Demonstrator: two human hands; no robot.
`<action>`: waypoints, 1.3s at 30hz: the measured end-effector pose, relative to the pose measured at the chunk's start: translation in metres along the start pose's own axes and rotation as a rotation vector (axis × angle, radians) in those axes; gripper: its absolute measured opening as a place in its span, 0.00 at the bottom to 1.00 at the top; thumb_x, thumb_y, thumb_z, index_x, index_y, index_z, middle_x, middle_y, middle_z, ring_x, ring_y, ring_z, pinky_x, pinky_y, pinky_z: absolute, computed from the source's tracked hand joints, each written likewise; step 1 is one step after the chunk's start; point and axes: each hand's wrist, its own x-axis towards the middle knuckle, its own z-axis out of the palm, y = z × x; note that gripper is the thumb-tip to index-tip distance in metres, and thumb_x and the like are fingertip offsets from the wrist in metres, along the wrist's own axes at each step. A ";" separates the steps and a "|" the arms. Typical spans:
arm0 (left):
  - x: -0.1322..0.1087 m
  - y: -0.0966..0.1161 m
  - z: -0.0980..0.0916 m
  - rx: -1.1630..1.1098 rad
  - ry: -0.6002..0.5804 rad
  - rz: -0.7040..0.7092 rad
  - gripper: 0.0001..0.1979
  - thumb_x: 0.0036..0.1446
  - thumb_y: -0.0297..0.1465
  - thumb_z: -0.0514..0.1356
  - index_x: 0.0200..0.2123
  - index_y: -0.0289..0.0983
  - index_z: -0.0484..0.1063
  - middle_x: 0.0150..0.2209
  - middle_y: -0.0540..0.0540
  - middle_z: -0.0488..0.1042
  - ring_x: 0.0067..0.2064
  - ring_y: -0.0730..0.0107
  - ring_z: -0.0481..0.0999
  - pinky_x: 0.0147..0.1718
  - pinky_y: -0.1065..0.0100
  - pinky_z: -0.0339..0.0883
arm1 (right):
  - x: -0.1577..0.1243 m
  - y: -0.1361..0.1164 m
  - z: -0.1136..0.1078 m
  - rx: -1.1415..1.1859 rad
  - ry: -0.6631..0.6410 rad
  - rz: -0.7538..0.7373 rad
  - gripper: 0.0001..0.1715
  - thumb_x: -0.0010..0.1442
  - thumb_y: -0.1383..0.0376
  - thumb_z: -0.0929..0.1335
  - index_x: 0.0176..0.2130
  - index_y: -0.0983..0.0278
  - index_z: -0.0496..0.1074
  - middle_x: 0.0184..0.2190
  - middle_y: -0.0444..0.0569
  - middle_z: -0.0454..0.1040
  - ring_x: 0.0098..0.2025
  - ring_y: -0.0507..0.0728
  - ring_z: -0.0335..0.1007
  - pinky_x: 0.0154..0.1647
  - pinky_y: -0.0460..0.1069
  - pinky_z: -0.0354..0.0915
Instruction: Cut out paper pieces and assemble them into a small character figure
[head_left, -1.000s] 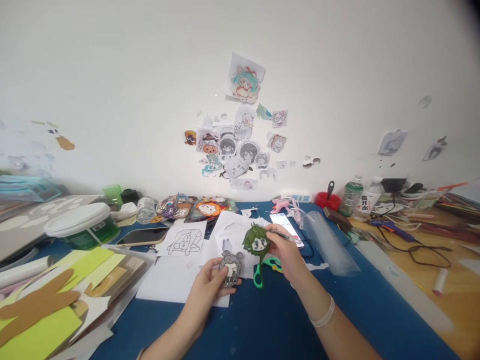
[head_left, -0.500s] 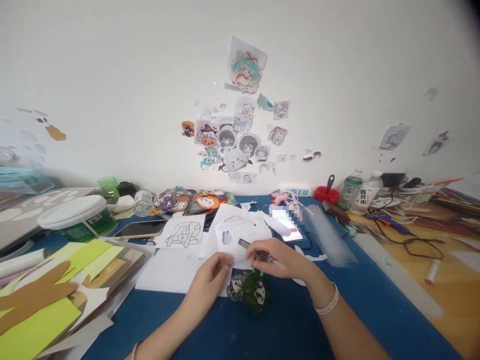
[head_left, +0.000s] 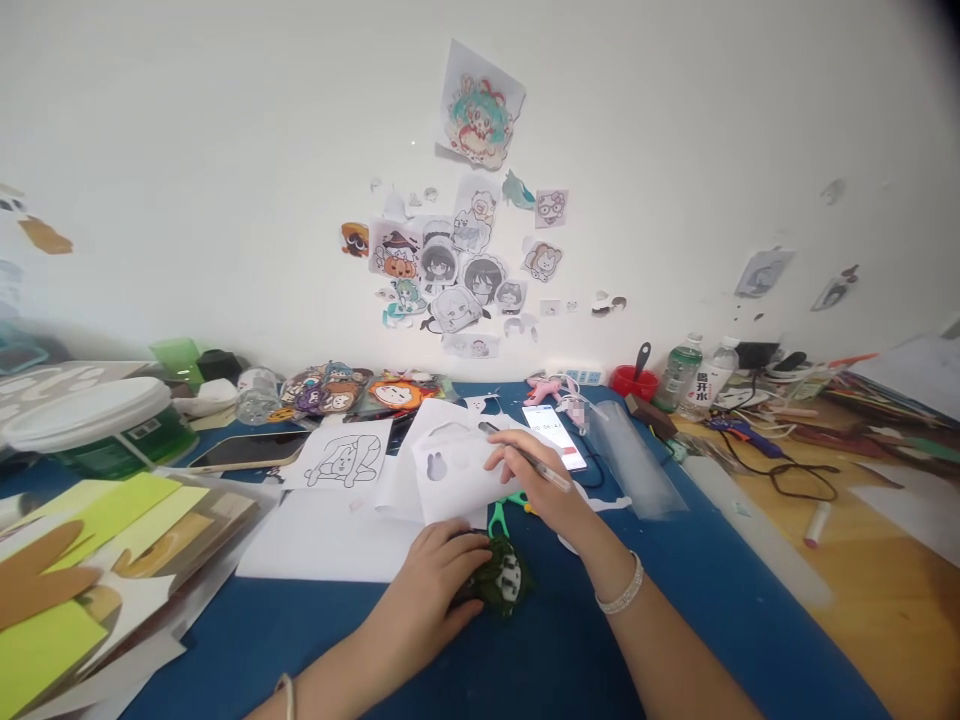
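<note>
My right hand (head_left: 536, 478) holds a pen (head_left: 551, 470) with a clear barrel, pinched between thumb and fingers, just over a white sheet with cut-out holes (head_left: 457, 490). My left hand (head_left: 442, 580) lies curled over the left part of a small dark-green-haired figure (head_left: 510, 578) on the blue mat. The fingers hide the figure's grey, patterned side. Between the hands, green scissor handles (head_left: 498, 518) show beside the figure, partly covered by the sheet and my right hand.
A line drawing (head_left: 345, 455) lies on white paper at the left. Coloured sheets (head_left: 142, 520) and a white-lidded tub (head_left: 97, 420) stand further left. A lit phone (head_left: 556, 435), clear plastic film (head_left: 637, 460) and a red bowl (head_left: 634, 382) are on the right.
My left hand has left the paper's edge and come down onto the green figure. The right hand has lifted slightly, still with the pen, uncovering the scissor handles. The view has shifted.
</note>
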 end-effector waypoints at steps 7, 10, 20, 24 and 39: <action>0.013 0.005 0.012 0.023 0.049 -0.021 0.38 0.39 0.48 0.64 0.52 0.35 0.65 0.51 0.37 0.69 0.53 0.43 0.62 0.51 0.43 0.55 | 0.000 0.001 0.003 0.031 0.115 0.005 0.15 0.62 0.58 0.57 0.42 0.61 0.67 0.31 0.47 0.73 0.27 0.52 0.63 0.31 0.48 0.61; 0.018 0.007 0.014 0.015 0.052 0.025 0.35 0.41 0.42 0.64 0.52 0.35 0.64 0.50 0.36 0.69 0.53 0.44 0.62 0.52 0.43 0.56 | 0.000 0.003 0.006 0.024 0.136 0.002 0.15 0.62 0.58 0.58 0.41 0.61 0.68 0.30 0.46 0.73 0.27 0.52 0.63 0.31 0.48 0.61; -0.001 -0.004 -0.039 -0.091 0.167 0.234 0.40 0.52 0.20 0.52 0.62 0.45 0.35 0.62 0.40 0.51 0.62 0.57 0.53 0.54 0.54 0.60 | -0.001 0.006 0.007 0.236 -0.145 0.105 0.17 0.62 0.54 0.58 0.40 0.61 0.66 0.31 0.46 0.73 0.28 0.52 0.67 0.31 0.47 0.65; -0.004 -0.004 -0.046 -0.061 0.244 0.187 0.36 0.54 0.20 0.51 0.61 0.46 0.38 0.64 0.40 0.44 0.63 0.57 0.50 0.52 0.56 0.63 | -0.004 -0.001 0.011 0.190 -0.214 0.113 0.10 0.57 0.58 0.66 0.37 0.60 0.69 0.34 0.46 0.70 0.36 0.54 0.68 0.33 0.46 0.66; 0.000 -0.013 -0.036 0.165 0.573 -0.009 0.21 0.58 0.28 0.52 0.55 0.38 0.53 0.44 0.40 0.70 0.44 0.63 0.71 0.39 0.64 0.70 | -0.008 -0.007 0.016 0.166 -0.021 0.147 0.08 0.56 0.61 0.66 0.39 0.59 0.68 0.34 0.45 0.66 0.35 0.54 0.66 0.33 0.46 0.66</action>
